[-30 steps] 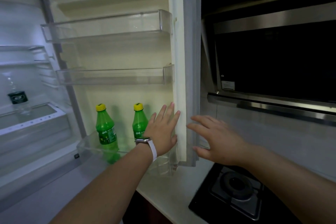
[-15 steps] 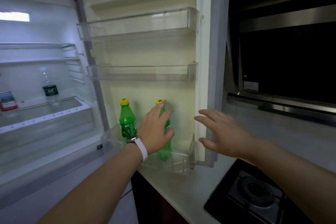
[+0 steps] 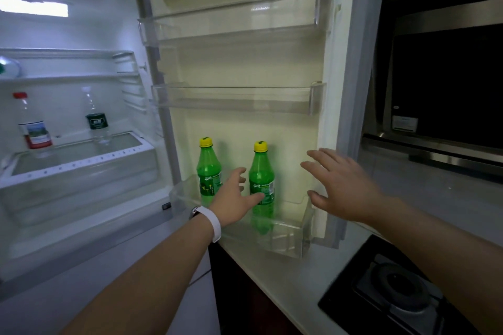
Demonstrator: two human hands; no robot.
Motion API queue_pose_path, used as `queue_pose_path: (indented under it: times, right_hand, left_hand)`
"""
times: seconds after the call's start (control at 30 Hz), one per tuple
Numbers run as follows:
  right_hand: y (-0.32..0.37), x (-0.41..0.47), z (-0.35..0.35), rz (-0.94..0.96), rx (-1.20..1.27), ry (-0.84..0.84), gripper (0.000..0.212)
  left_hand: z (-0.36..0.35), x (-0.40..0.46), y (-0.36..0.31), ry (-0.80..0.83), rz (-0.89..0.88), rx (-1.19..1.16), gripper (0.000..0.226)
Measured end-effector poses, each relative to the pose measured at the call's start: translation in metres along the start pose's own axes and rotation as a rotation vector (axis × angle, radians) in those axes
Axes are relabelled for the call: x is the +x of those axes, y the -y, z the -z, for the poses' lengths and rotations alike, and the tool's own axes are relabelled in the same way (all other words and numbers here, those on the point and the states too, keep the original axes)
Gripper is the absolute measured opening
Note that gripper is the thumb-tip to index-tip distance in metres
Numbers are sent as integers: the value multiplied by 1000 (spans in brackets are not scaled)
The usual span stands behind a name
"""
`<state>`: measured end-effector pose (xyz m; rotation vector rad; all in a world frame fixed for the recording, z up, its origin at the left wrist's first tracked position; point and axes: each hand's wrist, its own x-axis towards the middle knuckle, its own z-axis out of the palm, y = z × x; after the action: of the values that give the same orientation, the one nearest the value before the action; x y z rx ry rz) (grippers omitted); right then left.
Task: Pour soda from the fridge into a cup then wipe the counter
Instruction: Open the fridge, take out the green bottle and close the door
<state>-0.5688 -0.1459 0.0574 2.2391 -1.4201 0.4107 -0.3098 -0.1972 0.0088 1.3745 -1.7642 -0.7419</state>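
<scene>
Two green soda bottles with yellow caps stand upright in the lowest shelf (image 3: 285, 236) of the open fridge door. My left hand (image 3: 236, 200), a white band on its wrist, is between them with fingers apart; its thumb lies across the lower label of the right bottle (image 3: 261, 171), and its fingers curl in front of the left bottle (image 3: 207, 168). It grips neither. My right hand (image 3: 340, 185) hovers spread and empty to the right of the right bottle, near the door's edge. No cup or cloth shows.
The fridge interior at left holds a clear bottle with a red cap (image 3: 34, 128) and a dark-labelled clear bottle (image 3: 97, 119). Two upper door shelves (image 3: 239, 100) hold nothing. A pale counter (image 3: 275, 272) runs below the door, with a gas hob (image 3: 392, 288) at right and a range hood (image 3: 441, 84) above.
My left hand dropped from the right bottle's front to the gap between the bottles, uncovering that bottle. The view swung left, showing more of the fridge interior. My right hand stayed spread.
</scene>
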Motion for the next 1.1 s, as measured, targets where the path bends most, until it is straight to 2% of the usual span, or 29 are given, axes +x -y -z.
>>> queue_pose_path:
  times: [0.1,0.23,0.43,0.87,1.1]
  right_hand:
    - [-3,0,-4,-1,2,12,63]
    - [-4,-2,-10,-10,9,26,63]
    - [-4,-2,-12,2,16,45,63]
    - [-1,-8,-1,36,75,45,63]
    - [-18,-20,12,5,91,53,63]
  left_hand:
    - [-10,9,-1,35,1,-69,81]
    - [-22,20,-1,-4,-6,-80,80]
    - [-34,28,1,-93,7,-69,56]
    - [-19,-3,-28,-160,-224,-24,51]
    - [-11,-36,-77,-289,-360,-64,54]
